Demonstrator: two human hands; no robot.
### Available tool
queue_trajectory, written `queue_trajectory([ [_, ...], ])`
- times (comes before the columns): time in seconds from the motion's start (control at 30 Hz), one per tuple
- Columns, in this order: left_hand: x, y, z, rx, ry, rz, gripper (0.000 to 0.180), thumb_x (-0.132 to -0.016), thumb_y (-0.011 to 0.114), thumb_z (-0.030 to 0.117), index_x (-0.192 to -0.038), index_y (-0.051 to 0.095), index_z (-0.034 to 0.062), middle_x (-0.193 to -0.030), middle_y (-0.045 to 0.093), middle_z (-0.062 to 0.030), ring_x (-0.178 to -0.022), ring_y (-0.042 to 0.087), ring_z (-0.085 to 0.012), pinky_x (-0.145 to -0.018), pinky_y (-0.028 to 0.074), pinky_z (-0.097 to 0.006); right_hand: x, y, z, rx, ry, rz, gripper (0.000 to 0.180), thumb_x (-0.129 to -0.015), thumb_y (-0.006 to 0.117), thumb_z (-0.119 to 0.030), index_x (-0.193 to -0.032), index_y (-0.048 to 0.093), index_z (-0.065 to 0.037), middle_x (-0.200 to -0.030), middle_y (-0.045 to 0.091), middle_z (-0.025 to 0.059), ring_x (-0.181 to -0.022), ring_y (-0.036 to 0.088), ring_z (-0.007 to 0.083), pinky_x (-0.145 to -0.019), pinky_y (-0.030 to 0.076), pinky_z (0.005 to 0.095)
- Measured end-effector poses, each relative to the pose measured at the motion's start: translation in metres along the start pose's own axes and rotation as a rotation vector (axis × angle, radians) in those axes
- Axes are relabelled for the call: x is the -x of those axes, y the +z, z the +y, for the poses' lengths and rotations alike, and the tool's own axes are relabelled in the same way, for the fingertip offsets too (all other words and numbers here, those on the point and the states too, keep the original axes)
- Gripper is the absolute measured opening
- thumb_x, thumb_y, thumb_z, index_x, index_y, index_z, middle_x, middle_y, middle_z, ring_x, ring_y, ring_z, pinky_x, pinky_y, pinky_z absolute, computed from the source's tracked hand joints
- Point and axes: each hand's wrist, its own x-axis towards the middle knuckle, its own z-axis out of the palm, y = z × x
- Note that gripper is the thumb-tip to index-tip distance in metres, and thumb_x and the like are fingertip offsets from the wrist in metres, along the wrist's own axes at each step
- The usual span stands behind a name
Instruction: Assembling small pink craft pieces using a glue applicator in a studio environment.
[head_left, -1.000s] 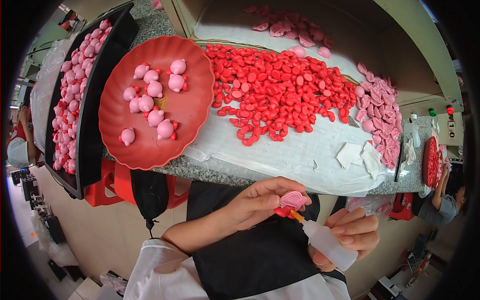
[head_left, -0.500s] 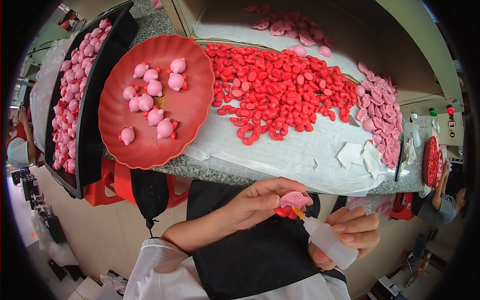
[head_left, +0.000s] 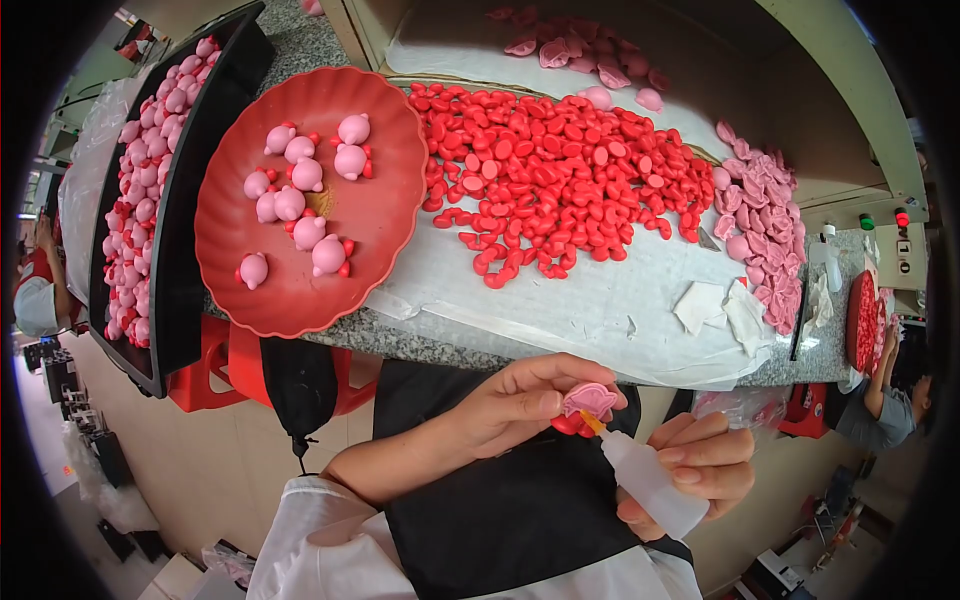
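Note:
Between the thumb and fingers of my left hand (head_left: 520,400) is a small pink-and-red plastic piece (head_left: 588,402), its hollow pink shell facing my right side and a red part below. My right hand (head_left: 705,470) is closed round a translucent white squeeze bottle (head_left: 652,482). The bottle's amber nozzle (head_left: 592,422) points up and left, its tip at the piece, where the pink and red parts meet. Whether any liquid comes out is too small to see. Both hands are over my black apron, just off the near table edge.
A scalloped red plate (head_left: 225,225) holds several joined pink-and-red pieces, beside a black tray (head_left: 185,290) full of more. Loose red parts (head_left: 560,180) cover the white sheet (head_left: 450,290). Pink shells (head_left: 765,230) are heaped at right, near white scraps (head_left: 700,308). Other people sit at both sides.
The squeeze bottle and my right hand have shifted very slightly to the left. The piece in my left hand is tilted a little differently.

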Motion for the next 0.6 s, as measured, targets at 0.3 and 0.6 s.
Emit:
queue_trajectory([
  [0.3,-0.0001,-0.0005,-0.0002,-0.009,0.019,-0.015,0.04,-0.076,0.051,0.027,-0.107,0.043,0.0032,-0.103,0.046,-0.0171,-0.095,0.046,-0.0237,-0.081,0.036,-0.033,-0.0034,-0.0012,-0.0017,0.006,-0.004,-0.038,0.052,-0.039,0.079,-0.003,-0.082,0.05,-0.003,-0.081,0.048,0.0097,-0.058,0.044,0.0148,-0.044,0.039,0.0219],
  [0.6,0.0012,-0.0003,0.0007,-0.01,-0.003,0.002,0.042,-0.076,0.05,0.027,-0.109,0.042,0.0026,-0.104,0.046,-0.0171,-0.095,0.046,-0.0241,-0.079,0.037,-0.032,-0.0006,-0.0049,0.0,0.025,-0.031,-0.064,0.051,-0.039,0.079,-0.003,-0.083,0.052,-0.002,-0.083,0.049,0.0102,-0.06,0.044,0.0158,-0.045,0.04,0.0227],
])
